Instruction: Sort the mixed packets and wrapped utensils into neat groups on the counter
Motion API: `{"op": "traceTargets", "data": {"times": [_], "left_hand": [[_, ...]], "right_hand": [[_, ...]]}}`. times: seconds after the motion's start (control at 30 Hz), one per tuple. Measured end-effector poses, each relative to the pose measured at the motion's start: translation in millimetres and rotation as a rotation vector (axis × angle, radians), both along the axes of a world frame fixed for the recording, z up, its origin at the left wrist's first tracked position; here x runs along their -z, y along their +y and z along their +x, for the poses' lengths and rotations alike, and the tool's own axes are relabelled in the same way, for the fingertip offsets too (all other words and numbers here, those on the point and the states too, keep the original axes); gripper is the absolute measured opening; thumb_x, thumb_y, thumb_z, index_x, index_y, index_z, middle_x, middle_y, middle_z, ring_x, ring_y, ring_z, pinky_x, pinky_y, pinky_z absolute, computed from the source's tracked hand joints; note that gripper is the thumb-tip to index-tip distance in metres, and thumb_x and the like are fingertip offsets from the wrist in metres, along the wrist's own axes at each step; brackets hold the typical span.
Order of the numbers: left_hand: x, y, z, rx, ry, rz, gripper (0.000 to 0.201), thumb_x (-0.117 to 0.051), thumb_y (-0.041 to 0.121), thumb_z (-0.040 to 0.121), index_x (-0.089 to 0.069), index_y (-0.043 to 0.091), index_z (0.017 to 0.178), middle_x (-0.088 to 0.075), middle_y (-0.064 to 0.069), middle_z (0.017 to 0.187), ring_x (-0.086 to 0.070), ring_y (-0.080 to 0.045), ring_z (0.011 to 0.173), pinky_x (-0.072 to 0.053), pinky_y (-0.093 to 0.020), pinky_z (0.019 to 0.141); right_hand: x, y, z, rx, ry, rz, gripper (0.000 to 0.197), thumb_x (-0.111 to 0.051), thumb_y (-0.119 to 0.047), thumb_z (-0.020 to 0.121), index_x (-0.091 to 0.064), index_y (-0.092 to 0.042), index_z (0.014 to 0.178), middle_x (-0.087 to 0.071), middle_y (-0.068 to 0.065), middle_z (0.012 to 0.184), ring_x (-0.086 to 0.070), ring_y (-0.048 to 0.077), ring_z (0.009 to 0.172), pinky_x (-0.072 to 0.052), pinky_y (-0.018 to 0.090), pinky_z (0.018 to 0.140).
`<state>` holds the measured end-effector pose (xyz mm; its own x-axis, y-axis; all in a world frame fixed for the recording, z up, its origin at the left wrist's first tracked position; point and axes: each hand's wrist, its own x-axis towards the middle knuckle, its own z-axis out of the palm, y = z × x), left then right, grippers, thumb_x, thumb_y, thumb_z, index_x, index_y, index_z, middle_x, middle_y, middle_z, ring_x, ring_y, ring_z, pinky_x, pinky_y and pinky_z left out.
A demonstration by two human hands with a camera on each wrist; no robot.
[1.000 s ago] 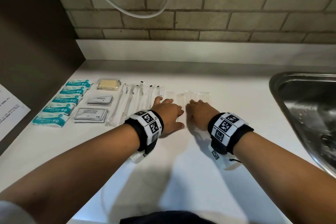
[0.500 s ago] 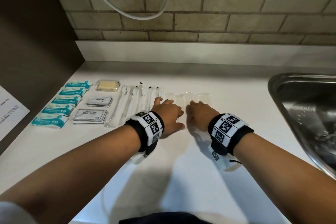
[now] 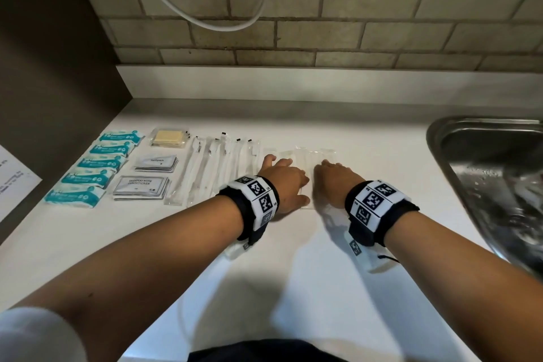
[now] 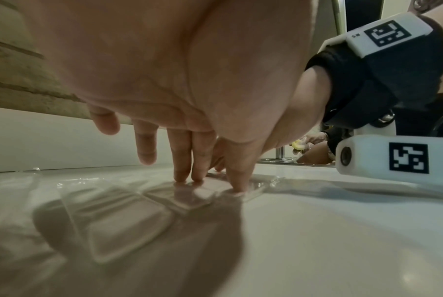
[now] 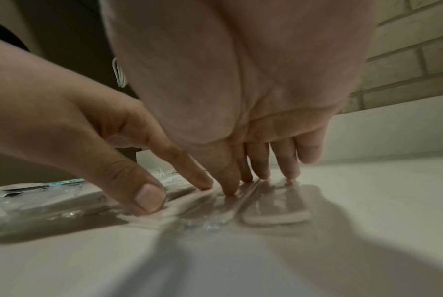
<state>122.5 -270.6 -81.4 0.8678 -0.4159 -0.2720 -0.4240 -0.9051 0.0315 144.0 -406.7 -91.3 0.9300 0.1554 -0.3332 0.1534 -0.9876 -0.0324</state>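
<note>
Both hands lie side by side on a row of clear-wrapped white utensils [image 3: 305, 156] in the middle of the white counter [image 3: 293, 288]. My left hand [image 3: 283, 182] presses its straight fingertips [image 4: 187, 176] onto the clear wrappers [image 4: 128, 219]. My right hand [image 3: 335, 178] does the same with its fingertips [image 5: 263, 172] on a wrapped white handle [image 5: 276, 215]. To the left lie long wrapped utensils [image 3: 217, 167], silver sachets [image 3: 141, 186], a yellow packet [image 3: 169, 137] and several teal packets [image 3: 97, 166] in rows.
A steel sink [image 3: 493, 173] opens at the right edge of the counter. A brick wall [image 3: 293, 9] with a hanging white cable [image 3: 211, 17] stands behind. A dark panel [image 3: 44, 67] and a paper sheet [image 3: 14, 182] are at the left.
</note>
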Motion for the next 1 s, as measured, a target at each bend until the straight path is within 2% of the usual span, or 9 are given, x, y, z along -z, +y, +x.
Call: {"op": "traceTargets", "data": {"times": [0.1,0.23,0.37,0.5,0.63,1.0], "left_hand": [[0,-1,-1,0.001,-0.008,0.013,0.05,-0.045,0.053,0.093,-0.053,0.025,0.134,-0.045,0.008,0.148,-0.02,-0.025,0.147,-0.005,-0.051,0.113],[-2,-1,-1,-0.003,-0.004,0.01,0.049,-0.045,0.053,0.093,-0.053,0.025,0.133,-0.045,0.008,0.148,-0.019,-0.025,0.147,-0.004,-0.052,0.113],[-4,-7,-1,0.002,-0.026,-0.021,0.051,-0.045,0.054,0.094,-0.051,0.025,0.136,-0.044,0.009,0.148,-0.019,-0.025,0.147,-0.003,-0.052,0.113],[-8,-20,-3,0.045,-0.022,-0.012,0.05,-0.042,0.052,0.096,-0.049,0.025,0.138,-0.041,0.008,0.152,-0.017,-0.026,0.148,-0.003,-0.052,0.114],[-4,-28,-4,0.077,-0.035,0.022,0.044,-0.045,0.051,0.094,-0.055,0.026,0.129,-0.05,0.008,0.143,-0.021,-0.027,0.146,-0.007,-0.054,0.113],[-2,-31,-3,0.07,-0.035,0.008,0.043,-0.046,0.051,0.093,-0.056,0.027,0.127,-0.052,0.008,0.14,-0.023,-0.025,0.145,-0.008,-0.053,0.113]], "right_hand": [[-1,2,1,0.014,0.005,-0.029,0.056,-0.079,-0.021,0.063,-0.054,-0.01,0.112,-0.05,0.004,0.117,-0.05,0.03,0.117,-0.046,0.039,0.095],[1,0,3,-0.009,-0.016,-0.018,0.054,-0.077,-0.021,0.064,-0.053,-0.009,0.111,-0.049,0.005,0.116,-0.05,0.03,0.117,-0.044,0.038,0.093],[-3,-2,4,0.028,-0.026,-0.053,0.065,-0.076,-0.024,0.064,-0.052,-0.007,0.121,-0.044,0.008,0.141,-0.046,0.03,0.127,-0.042,0.039,0.101],[-2,-15,6,0.032,-0.005,-0.008,0.048,-0.067,-0.025,0.075,-0.055,-0.006,0.117,-0.052,0.01,0.129,-0.053,0.032,0.118,-0.045,0.041,0.098],[-2,-16,5,0.047,0.037,0.017,0.041,-0.069,-0.018,0.073,-0.057,-0.007,0.111,-0.053,0.009,0.119,-0.061,0.031,0.104,-0.052,0.04,0.088],[2,-22,6,0.033,0.042,0.048,0.036,-0.07,-0.018,0.072,-0.058,-0.009,0.105,-0.052,0.009,0.117,-0.062,0.029,0.101,-0.051,0.036,0.081]]}}
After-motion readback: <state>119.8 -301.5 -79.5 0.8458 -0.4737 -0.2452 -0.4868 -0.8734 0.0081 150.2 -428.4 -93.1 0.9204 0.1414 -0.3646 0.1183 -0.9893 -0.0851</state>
